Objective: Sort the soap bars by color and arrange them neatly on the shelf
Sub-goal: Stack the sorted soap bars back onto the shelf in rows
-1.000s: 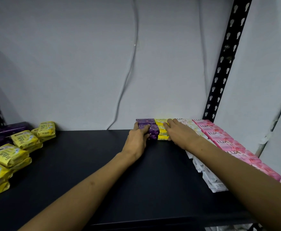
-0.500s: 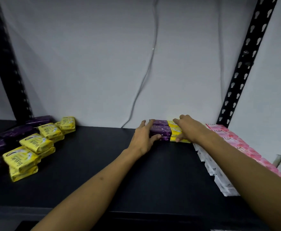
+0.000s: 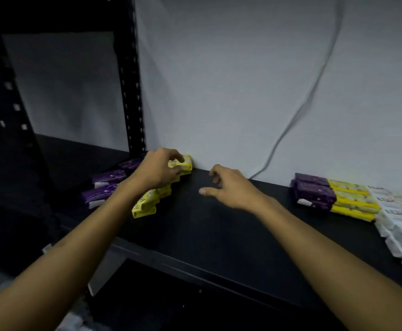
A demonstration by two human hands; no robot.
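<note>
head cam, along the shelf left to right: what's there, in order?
loose purple bars → left hand gripping the rearmost yellow bar → right hand, holding nothing → sorted purple stack → sorted yellow stack → white bars

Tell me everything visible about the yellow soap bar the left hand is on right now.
The yellow soap bar is a glossy wrapped packet with dark print too blurred to read. It sits at the back of the black shelf, close to the grey wall, topping the far end of a staggered yellow row. The left hand grips it from above, fingers curled over its top, covering most of it.
</note>
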